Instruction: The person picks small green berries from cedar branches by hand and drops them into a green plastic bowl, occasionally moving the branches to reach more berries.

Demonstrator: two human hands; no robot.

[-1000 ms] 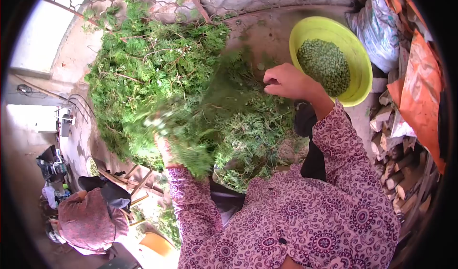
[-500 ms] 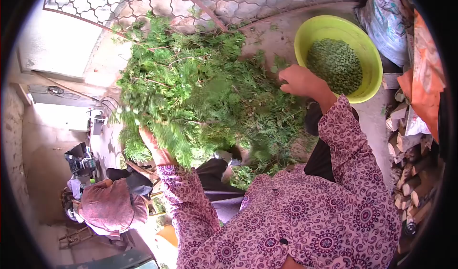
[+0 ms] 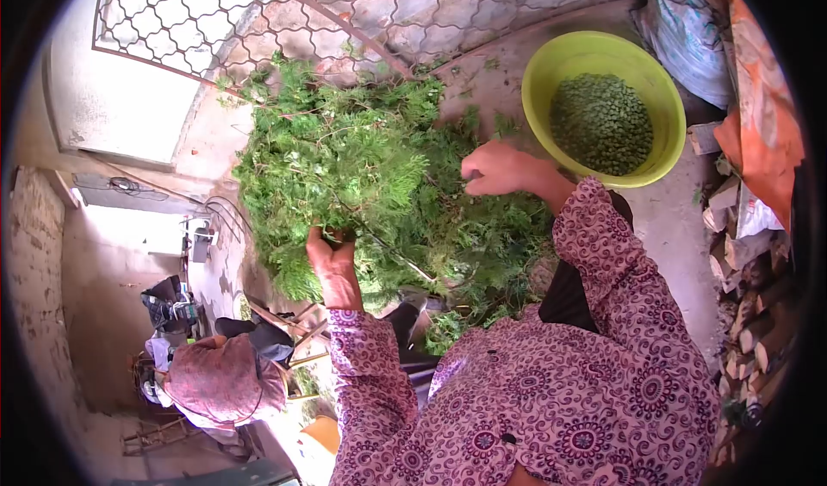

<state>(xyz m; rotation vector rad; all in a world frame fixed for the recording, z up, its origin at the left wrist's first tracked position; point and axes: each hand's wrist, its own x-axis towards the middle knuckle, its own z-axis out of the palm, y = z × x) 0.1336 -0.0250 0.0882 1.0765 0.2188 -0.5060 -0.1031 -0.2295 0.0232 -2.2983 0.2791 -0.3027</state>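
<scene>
My left hand (image 3: pixel 334 260) is closed around a leafy green branch (image 3: pixel 394 250), whose bare stem slants down to the right. Feathery sprigs surround the fingers. To the right, my right hand (image 3: pixel 502 169) hovers over the edge of a big heap of cut greenery (image 3: pixel 301 150), its fingers curled together. Whatever may be inside those fingers is too small to make out. Just beyond that hand stands a yellow-green basin (image 3: pixel 669 115). Many small green pods or cones (image 3: pixel 603 124) cover its bottom.
A metal lattice (image 3: pixel 336 21) borders the far side. Stacked firewood (image 3: pixel 758 314), an orange sheet (image 3: pixel 767 133) and a white sack (image 3: pixel 685 38) line the right. Another person (image 3: pixel 220 378) sits at lower left, near a wooden frame (image 3: pixel 289 327).
My left hand has moved right and slightly down, bringing the branch closer to my right hand. The right hand has shifted left, away from the basin. The view has tilted a little.
</scene>
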